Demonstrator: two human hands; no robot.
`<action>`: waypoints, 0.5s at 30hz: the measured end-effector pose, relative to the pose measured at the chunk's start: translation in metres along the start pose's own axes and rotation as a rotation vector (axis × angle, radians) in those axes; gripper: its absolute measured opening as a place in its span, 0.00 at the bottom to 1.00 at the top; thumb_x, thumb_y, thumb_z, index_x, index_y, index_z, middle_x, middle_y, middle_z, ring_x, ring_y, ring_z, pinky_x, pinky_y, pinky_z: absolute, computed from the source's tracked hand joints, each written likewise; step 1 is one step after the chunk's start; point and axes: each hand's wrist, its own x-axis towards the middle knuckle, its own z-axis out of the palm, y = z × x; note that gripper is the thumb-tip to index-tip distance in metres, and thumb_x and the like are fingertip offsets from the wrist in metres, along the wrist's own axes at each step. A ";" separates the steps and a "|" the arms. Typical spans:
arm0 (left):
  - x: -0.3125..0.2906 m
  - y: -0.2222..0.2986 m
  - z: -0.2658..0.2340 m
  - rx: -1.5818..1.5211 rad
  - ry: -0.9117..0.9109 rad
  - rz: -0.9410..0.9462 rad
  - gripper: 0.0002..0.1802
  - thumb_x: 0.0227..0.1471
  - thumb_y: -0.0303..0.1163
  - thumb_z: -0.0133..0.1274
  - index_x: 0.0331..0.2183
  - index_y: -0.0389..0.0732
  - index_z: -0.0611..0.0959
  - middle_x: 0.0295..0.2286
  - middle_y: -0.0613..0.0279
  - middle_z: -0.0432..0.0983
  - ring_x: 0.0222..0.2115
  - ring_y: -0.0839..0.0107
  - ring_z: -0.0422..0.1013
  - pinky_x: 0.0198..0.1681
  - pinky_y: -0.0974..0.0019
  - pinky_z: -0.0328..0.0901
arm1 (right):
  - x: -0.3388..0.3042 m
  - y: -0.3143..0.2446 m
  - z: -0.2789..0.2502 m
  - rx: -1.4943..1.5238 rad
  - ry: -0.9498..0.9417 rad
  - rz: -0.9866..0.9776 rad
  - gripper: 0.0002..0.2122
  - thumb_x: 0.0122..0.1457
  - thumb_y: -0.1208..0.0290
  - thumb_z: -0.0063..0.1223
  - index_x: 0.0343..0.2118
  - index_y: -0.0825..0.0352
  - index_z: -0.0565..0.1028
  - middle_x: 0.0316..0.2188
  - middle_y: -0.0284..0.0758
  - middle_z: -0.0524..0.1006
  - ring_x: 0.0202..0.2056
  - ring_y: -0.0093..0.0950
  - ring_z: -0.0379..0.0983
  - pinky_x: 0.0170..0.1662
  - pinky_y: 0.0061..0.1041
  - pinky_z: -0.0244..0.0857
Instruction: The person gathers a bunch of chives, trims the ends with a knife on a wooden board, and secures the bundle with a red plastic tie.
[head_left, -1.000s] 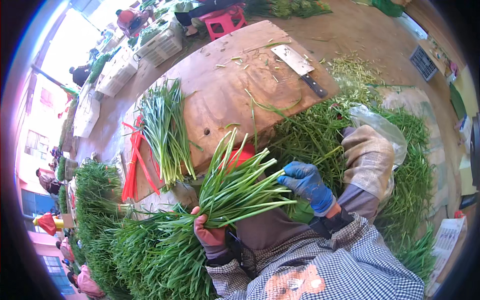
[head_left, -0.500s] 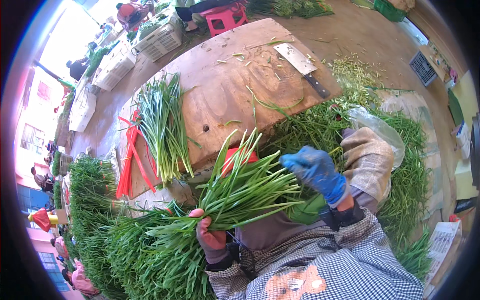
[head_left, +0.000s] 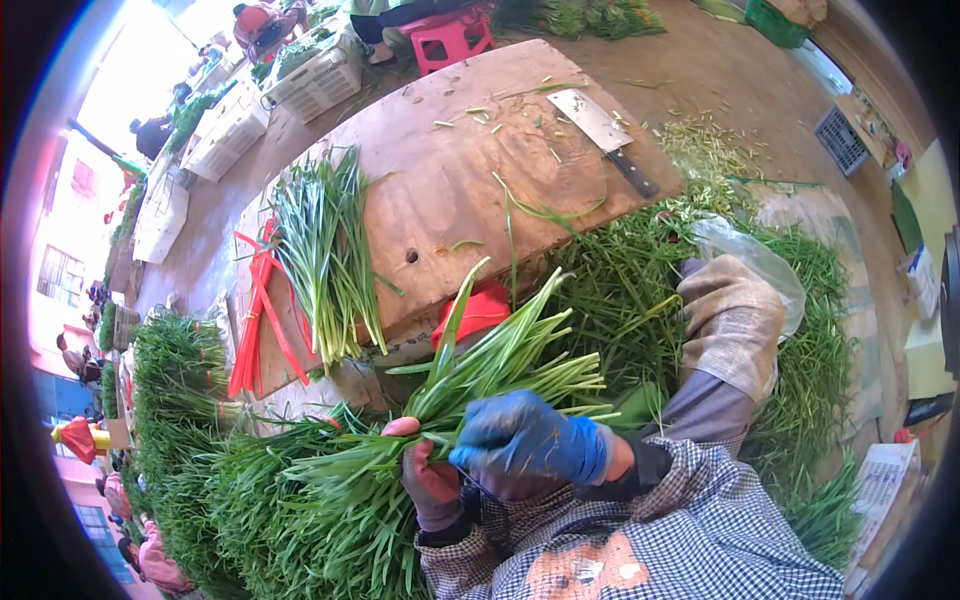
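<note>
Slender, smooth green stems [head_left: 525,350] fan across the lower centre, the left hand's [head_left: 432,480] reddish-gloved fingers clamped around them. The right hand [head_left: 530,437], in creased blue rubber, has moved from the pale tips to beside the left; whether its curled fingers grip anything, I cannot tell. Scuffed wooden surface [head_left: 440,195] above.

Long green stalks lie sheafed on the left of this worn wooden board [head_left: 440,190], red strips [head_left: 262,285] beside them at the edge; a black-handled cleaver [head_left: 600,132] rests over on the right, cut stalk pieces [head_left: 444,124] dot the middle, and one loose curling leaf [head_left: 545,213] lies nearer.
</note>
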 end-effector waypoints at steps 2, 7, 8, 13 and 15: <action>0.006 0.000 0.006 -0.237 -0.022 -0.193 0.18 0.49 0.25 0.45 0.45 0.48 0.69 0.37 0.63 0.71 0.36 0.71 0.70 0.43 0.66 0.67 | -0.003 -0.010 -0.002 0.064 -0.042 -0.053 0.04 0.50 0.75 0.63 0.26 0.68 0.79 0.19 0.34 0.71 0.21 0.27 0.68 0.25 0.26 0.61; 0.023 -0.012 -0.028 -0.369 -0.015 -0.167 0.18 0.50 0.26 0.45 0.45 0.50 0.70 0.40 0.54 0.75 0.38 0.55 0.74 0.39 0.46 0.72 | -0.014 -0.038 -0.036 -0.058 0.415 -0.251 0.04 0.48 0.77 0.61 0.21 0.69 0.78 0.21 0.34 0.75 0.23 0.24 0.72 0.26 0.25 0.65; 0.022 -0.007 -0.036 -0.367 -0.004 -0.157 0.18 0.50 0.26 0.45 0.45 0.50 0.70 0.40 0.54 0.75 0.38 0.55 0.74 0.39 0.46 0.72 | -0.016 -0.051 -0.067 -0.045 0.309 -0.015 0.01 0.49 0.78 0.59 0.23 0.68 0.80 0.21 0.32 0.76 0.25 0.21 0.73 0.26 0.22 0.65; 0.018 0.003 -0.045 -0.473 -0.012 -0.193 0.22 0.51 0.27 0.45 0.50 0.50 0.71 0.42 0.54 0.75 0.41 0.54 0.74 0.40 0.43 0.72 | -0.085 -0.043 -0.152 -0.137 0.583 0.307 0.07 0.49 0.68 0.63 0.24 0.66 0.80 0.21 0.31 0.77 0.22 0.22 0.70 0.28 0.21 0.64; 0.022 -0.012 -0.057 -0.500 0.122 -0.237 0.24 0.52 0.28 0.46 0.52 0.51 0.71 0.43 0.58 0.76 0.43 0.56 0.73 0.41 0.44 0.71 | -0.116 0.003 -0.170 -0.932 0.334 0.445 0.09 0.50 0.65 0.62 0.24 0.66 0.79 0.22 0.36 0.76 0.25 0.33 0.73 0.30 0.29 0.66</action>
